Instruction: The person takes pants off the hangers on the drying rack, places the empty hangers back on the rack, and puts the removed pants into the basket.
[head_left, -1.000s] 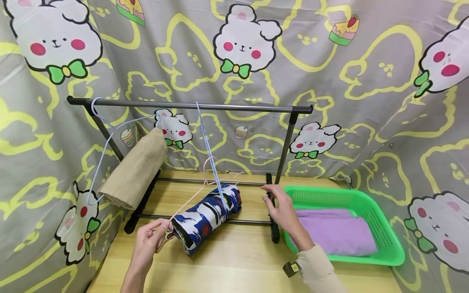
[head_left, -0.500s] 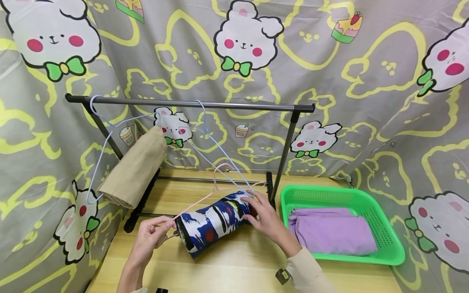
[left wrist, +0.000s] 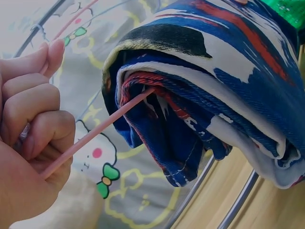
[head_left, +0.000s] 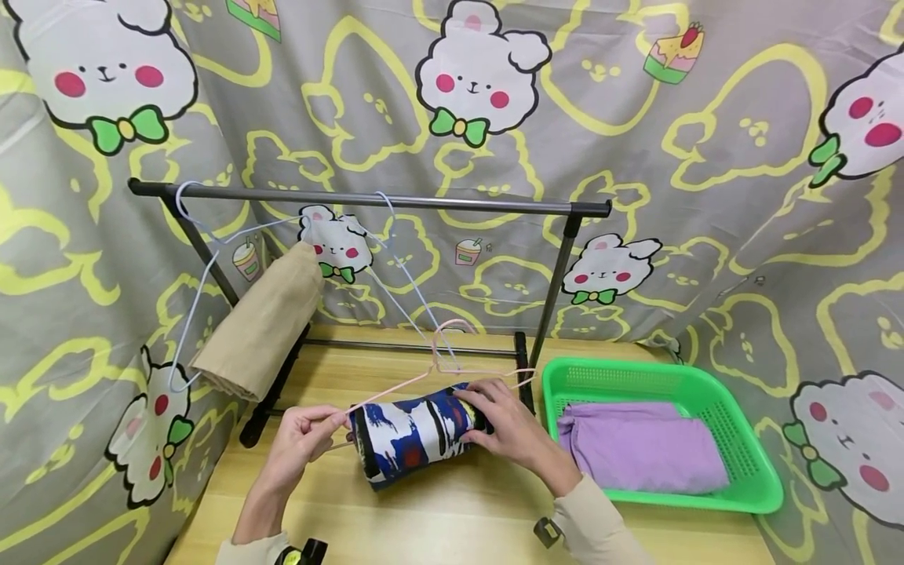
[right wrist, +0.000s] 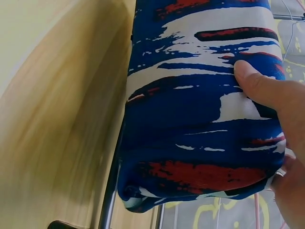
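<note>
A folded garment [head_left: 413,439] with a blue, white and red print hangs over the lower bar of a pink clothes hanger [head_left: 395,386]. My left hand [head_left: 300,439] grips the hanger's left corner, and in the left wrist view the pink bar [left wrist: 105,125] runs from the curled fingers into the folds. At the garment's right end, my right hand [head_left: 512,424] holds the cloth. The right wrist view has the thumb [right wrist: 252,78] on the print, with the other fingers mostly hidden behind. The pink hook points up, apart from the rail.
A black rack's rail [head_left: 452,202] spans the back. From it hang a blue hanger [head_left: 413,286] without cloth and another blue hanger [head_left: 194,314] bearing a beige folded garment [head_left: 261,329]. At right, a green basket [head_left: 759,471] contains folded purple cloth [head_left: 643,447]. Printed curtains surround the table.
My right hand has moved left from beside the rack leg onto the garment's right end. The garment and pink hanger have turned more level and shifted right. The middle blue hanger has swung round.
</note>
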Tool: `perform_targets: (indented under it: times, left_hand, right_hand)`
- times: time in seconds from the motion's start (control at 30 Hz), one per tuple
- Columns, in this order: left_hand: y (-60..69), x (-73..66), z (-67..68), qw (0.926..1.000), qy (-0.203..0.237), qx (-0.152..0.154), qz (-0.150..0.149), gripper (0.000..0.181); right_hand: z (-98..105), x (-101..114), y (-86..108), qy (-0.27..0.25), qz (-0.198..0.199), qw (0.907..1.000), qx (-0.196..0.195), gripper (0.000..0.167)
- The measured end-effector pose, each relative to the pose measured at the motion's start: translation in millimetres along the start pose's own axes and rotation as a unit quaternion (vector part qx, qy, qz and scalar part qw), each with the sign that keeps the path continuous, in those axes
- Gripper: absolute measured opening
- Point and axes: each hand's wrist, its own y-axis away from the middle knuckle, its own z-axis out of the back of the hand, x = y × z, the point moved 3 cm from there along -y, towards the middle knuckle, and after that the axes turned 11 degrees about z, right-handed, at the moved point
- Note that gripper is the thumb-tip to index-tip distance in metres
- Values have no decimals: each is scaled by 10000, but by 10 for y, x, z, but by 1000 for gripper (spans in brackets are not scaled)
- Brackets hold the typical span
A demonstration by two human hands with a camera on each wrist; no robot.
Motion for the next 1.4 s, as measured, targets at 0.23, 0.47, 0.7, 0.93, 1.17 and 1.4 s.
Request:
perform_targets:
  times: [0.23, 0.47, 0.7, 0.93, 1.17, 1.4]
  left_hand:
    - [-22, 32, -3, 9999, 6, 106, -70, 20]
    - [-34, 51, -10, 9998, 8, 200, -77, 21]
    - [-53, 79, -35, 9997, -24, 250, -60, 18]
    - [-75, 37, -90, 9987, -414, 291, 12, 18]
    - [-105, -35, -163, 9940, -1023, 368, -130, 18]
    - [-120, -136, -227, 9782, -2001, 317, -462, 19]
  right_hand:
    - [6, 48, 23, 86, 143, 9997, 176, 50]
    - [2, 61, 64, 46, 84, 9995, 291, 48]
    - [66, 89, 76, -118, 140, 9998, 45, 38]
    - [129, 93, 125, -266, 88, 9994, -221, 38]
    - [167, 95, 157, -320, -105, 9986, -401, 36]
    - [254, 123, 167, -340, -290, 9972, -595, 35]
